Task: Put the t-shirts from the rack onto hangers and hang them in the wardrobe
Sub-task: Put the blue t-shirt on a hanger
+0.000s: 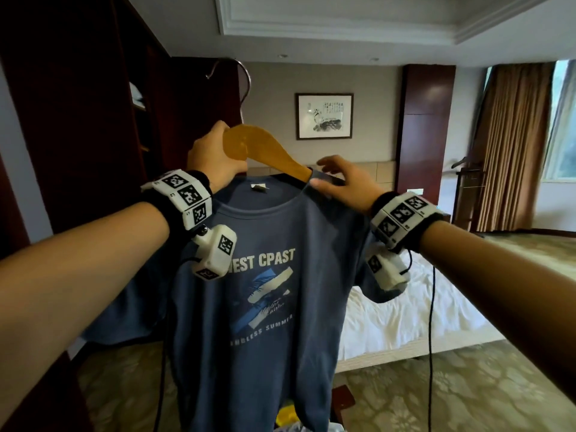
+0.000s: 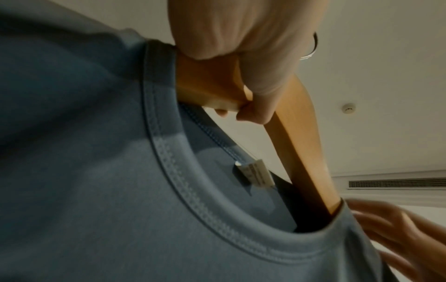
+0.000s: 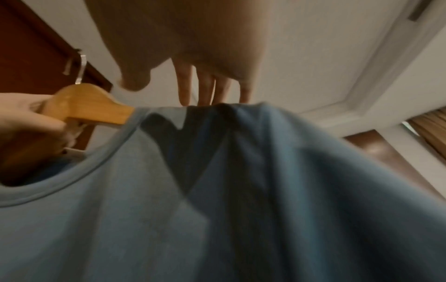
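A blue t-shirt (image 1: 258, 307) with white lettering hangs in front of me on a wooden hanger (image 1: 261, 148) with a metal hook (image 1: 240, 79). My left hand (image 1: 215, 157) grips the hanger (image 2: 284, 122) at its middle, above the collar (image 2: 183, 171). One hanger arm runs into the collar toward the shirt's right shoulder. My right hand (image 1: 339, 179) lies with straight fingers (image 3: 205, 89) over that shoulder of the t-shirt (image 3: 217, 190), beside the hanger (image 3: 91, 105). The left side of the shirt droops behind my left forearm.
The dark wooden wardrobe (image 1: 93, 104) stands open at the left with shelves inside. A bed with white sheets (image 1: 405, 322) is at the right. Curtains (image 1: 514, 145) and a window are far right, a framed picture (image 1: 324, 115) on the back wall. Patterned carpet lies below.
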The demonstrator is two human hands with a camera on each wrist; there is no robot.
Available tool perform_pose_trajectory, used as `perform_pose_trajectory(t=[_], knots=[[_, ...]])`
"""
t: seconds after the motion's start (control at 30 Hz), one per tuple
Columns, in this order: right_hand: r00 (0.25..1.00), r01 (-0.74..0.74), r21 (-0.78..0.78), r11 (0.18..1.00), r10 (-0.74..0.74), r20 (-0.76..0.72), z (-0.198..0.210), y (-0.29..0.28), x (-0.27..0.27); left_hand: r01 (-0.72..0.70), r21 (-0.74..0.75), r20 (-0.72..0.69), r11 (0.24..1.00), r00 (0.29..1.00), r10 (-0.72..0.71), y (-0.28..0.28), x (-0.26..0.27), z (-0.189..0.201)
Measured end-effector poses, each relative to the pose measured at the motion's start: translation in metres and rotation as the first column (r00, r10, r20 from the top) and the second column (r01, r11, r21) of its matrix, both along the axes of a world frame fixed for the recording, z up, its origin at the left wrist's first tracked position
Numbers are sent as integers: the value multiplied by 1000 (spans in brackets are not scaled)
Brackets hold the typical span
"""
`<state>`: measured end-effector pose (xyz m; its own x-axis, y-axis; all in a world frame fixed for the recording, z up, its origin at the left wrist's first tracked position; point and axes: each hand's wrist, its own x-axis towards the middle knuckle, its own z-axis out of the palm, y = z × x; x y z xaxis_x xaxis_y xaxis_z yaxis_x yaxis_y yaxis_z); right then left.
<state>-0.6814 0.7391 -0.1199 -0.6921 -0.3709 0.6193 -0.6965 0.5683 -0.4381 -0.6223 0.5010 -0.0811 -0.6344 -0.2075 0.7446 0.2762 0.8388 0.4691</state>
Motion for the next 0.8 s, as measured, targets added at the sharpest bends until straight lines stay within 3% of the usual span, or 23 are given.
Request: perform_pose_trajectory(t=[0.13,0.23,0.33,0.47,0.57,0.67,0.8], knots=[[997,70,203,977,-60,-57,20,-34,11,39,-26,-1,999,999,-39,15,-1,-1],[986,135,140,981,-119,-114,29,-54,12,61,-33,20,998,998,-61,23,-2,-2],[990,123,47,991,-119,-76,31,-62,7,57,-55,58,997,997,-53,25,0,0],[992,125,21,992,-124,-25,21,-60,-3,73,-154,259,985,965,-31,14,3,9],[991,134,31,990,-134,-4,12,-54,-8,88,-126,397,988,917,-31,-12,9,10],[986,159,13,987,-160,41,8,-43,-14,38,-155,578,987,814,60,-52,16,-2],[979,202,-39,979,-200,47,11,-27,-23,-25,-162,825,986,546,149,-95,27,-26]])
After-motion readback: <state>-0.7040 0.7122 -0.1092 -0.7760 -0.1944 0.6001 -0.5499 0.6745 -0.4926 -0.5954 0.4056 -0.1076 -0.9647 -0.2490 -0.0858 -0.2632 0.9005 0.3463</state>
